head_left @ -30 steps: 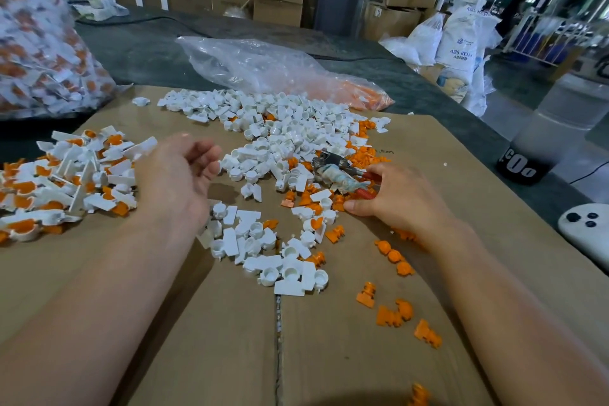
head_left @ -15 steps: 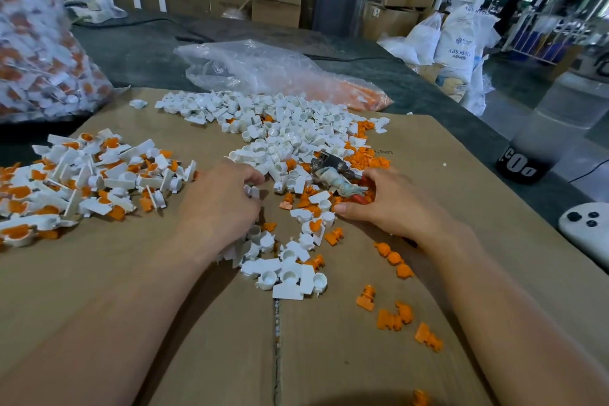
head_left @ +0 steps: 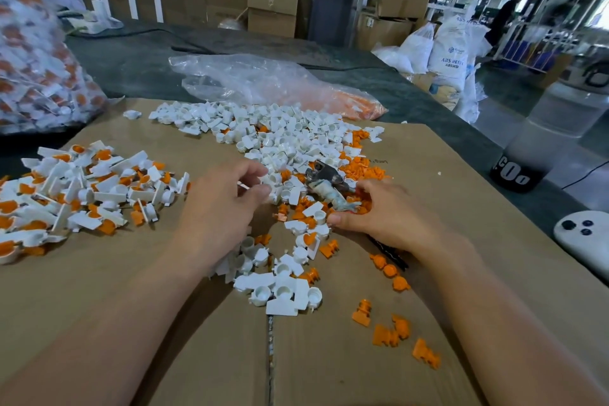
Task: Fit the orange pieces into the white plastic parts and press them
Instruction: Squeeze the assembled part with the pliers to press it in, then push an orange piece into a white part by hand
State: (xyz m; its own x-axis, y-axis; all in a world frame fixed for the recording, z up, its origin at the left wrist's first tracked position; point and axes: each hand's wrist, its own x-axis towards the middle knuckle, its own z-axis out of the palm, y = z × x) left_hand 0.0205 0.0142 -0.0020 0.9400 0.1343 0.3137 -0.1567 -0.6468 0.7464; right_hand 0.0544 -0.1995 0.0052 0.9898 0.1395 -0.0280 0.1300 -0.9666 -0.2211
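Loose white plastic parts (head_left: 280, 142), small cups with flat tabs, lie in a broad heap across the far middle of a flat brown cardboard sheet (head_left: 164, 323), with a smaller cluster spilling nearer, between the two forearms. Small orange plastic pieces (head_left: 362, 168) are gathered at the right edge of that heap. More of them are scattered singly on the near right of the cardboard.

The left hand (head_left: 224, 208) sits at the near edge of the white heap with its fingers curled. Its thumb and forefinger pinch one of the white parts, of which only a sliver shows between them. The right hand (head_left: 392, 214) rests palm down on the orange pieces, fingers curled under and thumb stretched out to the left along the cardboard. It lies just beside the wrapped handle of a grey metal plier-like tool (head_left: 324, 184), whose head points away to the far left. Whether those fingers grip the tool, an orange piece or nothing cannot be told.

To the left, well apart from the heap, lies a pile of white parts with orange pieces fitted in them (head_left: 82, 188). Beyond the cardboard, on the dark table, lies a crumpled clear plastic bag (head_left: 257, 82) with orange showing at its right end.
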